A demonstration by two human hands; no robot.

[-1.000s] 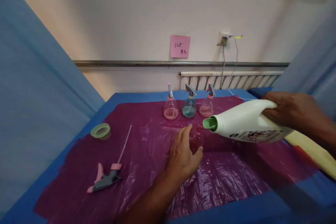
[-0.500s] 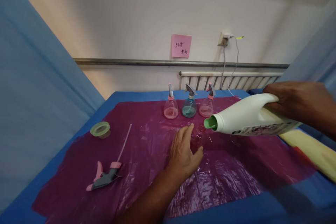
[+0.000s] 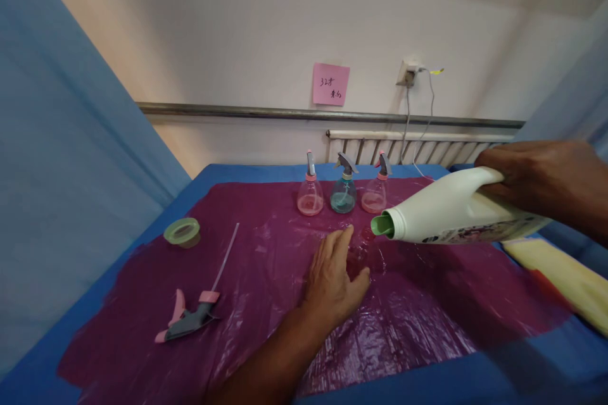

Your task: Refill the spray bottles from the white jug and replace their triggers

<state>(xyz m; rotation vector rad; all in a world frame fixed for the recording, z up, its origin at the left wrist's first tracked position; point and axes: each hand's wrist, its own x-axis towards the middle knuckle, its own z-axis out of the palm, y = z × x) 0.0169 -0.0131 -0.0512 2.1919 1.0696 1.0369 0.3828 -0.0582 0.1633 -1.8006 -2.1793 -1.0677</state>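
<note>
My left hand (image 3: 335, 278) curves around the left side of a clear, headless spray bottle (image 3: 365, 253), which barely shows against the purple sheet. My right hand (image 3: 517, 174) grips the handle of a large white jug (image 3: 441, 209), possibly detergent, held nearly level. Its green spout (image 3: 382, 225) hangs just above and right of the bottle's neck; I cannot make out liquid leaving it. A grey and pink spray head (image 3: 192, 319) with a straw lies to the left. Behind it is a pale green, translucent cap (image 3: 182, 231).
At the back stand a pink spray bottle (image 3: 310, 196), a blue one (image 3: 342, 195) and another pink one (image 3: 375, 195). Purple plastic (image 3: 266, 278) covers the blue table. A yellow item (image 3: 560, 272) lies at right; a blue curtain (image 3: 71, 139) hangs at left.
The jug and its spout have moved very slightly to the right. My left hand stays at the clear bottle, and the view has shifted a little.
</note>
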